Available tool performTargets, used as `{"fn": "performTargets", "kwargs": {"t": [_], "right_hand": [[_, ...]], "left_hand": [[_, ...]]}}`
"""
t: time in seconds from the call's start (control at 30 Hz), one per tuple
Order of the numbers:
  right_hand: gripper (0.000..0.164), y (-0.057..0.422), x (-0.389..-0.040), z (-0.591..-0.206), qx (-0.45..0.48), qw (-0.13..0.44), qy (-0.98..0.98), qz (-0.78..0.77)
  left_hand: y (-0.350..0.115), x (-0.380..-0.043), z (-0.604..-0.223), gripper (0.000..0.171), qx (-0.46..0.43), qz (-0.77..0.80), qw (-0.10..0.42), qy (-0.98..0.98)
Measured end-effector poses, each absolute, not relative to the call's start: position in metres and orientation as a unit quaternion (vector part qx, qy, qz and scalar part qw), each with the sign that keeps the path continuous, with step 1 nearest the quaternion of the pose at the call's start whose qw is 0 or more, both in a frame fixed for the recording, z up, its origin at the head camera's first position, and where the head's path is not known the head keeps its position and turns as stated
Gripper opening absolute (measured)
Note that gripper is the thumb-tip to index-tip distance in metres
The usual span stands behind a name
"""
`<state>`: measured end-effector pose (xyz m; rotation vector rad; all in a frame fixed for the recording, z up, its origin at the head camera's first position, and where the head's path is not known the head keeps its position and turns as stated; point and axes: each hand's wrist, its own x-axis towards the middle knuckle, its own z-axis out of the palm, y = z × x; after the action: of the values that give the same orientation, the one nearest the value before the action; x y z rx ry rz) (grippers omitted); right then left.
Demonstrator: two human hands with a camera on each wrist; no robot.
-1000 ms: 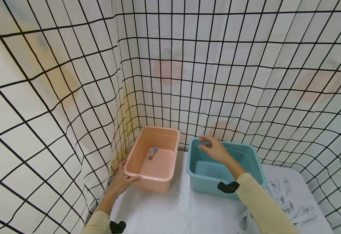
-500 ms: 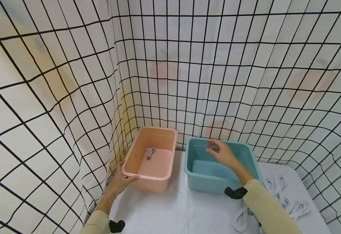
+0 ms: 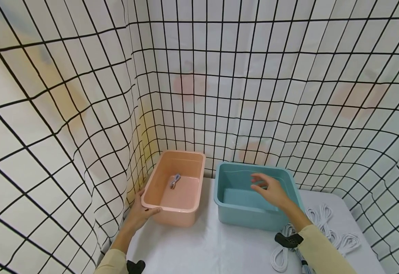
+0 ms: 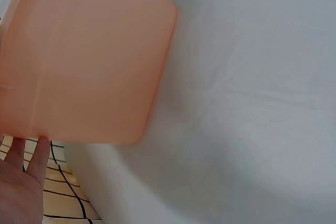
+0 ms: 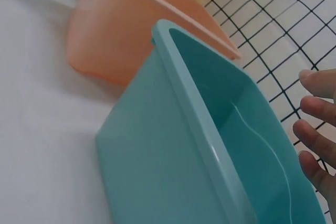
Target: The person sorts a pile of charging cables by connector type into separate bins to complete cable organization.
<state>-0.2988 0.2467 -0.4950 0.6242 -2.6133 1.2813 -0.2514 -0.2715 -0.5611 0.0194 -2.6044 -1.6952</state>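
My left hand (image 3: 140, 214) holds the near left corner of a peach plastic bin (image 3: 182, 215), its thumb along the front rim and its fingers at the left side. In the left wrist view, fingertips touch the outer wall of this bin (image 4: 89, 72). One small bundled cable (image 3: 175, 181), grey-white, lies on the bin's floor. My right hand (image 3: 271, 192) hovers over the teal bin (image 3: 247, 217) with loosely bent fingers and nothing in them. The right wrist view shows those fingers (image 5: 317, 106) apart from the teal bin's rim (image 5: 194, 103).
Several white coiled cables (image 3: 348, 243) lie on the white table (image 3: 206, 247) to the right of the teal bin, partly behind my right forearm. Black wire grid (image 3: 220, 95) lined with white sheeting stands behind and at both sides.
My right hand has drifted right and slightly back toward me over the teal bin. My left hand stays at the peach bin's corner. The head view has shifted slightly.
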Motion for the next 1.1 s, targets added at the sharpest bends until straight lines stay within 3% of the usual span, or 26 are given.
{"fn": "performTargets", "kwargs": {"t": [0.23, 0.53, 0.9, 1.1], "right_hand": [[0.039, 0.262, -0.279, -0.507, 0.216, 0.105, -0.868, 0.434], [0.04, 0.281, -0.255, -0.506, 0.18, 0.082, -0.879, 0.434], [0.035, 0.304, -0.214, -0.52, 0.157, 0.119, -0.89, 0.411], [0.032, 0.316, -0.192, -0.53, 0.134, 0.103, -0.889, 0.425]], "left_hand": [[-0.272, -0.249, -0.565, 0.119, 0.014, -0.54, 0.017, -0.841], [-0.272, -0.248, -0.567, 0.118, 0.008, -0.548, 0.017, -0.836], [-0.271, -0.25, -0.565, 0.115, -0.001, -0.558, 0.022, -0.83], [-0.271, -0.251, -0.565, 0.115, 0.002, -0.556, 0.019, -0.831]]}}
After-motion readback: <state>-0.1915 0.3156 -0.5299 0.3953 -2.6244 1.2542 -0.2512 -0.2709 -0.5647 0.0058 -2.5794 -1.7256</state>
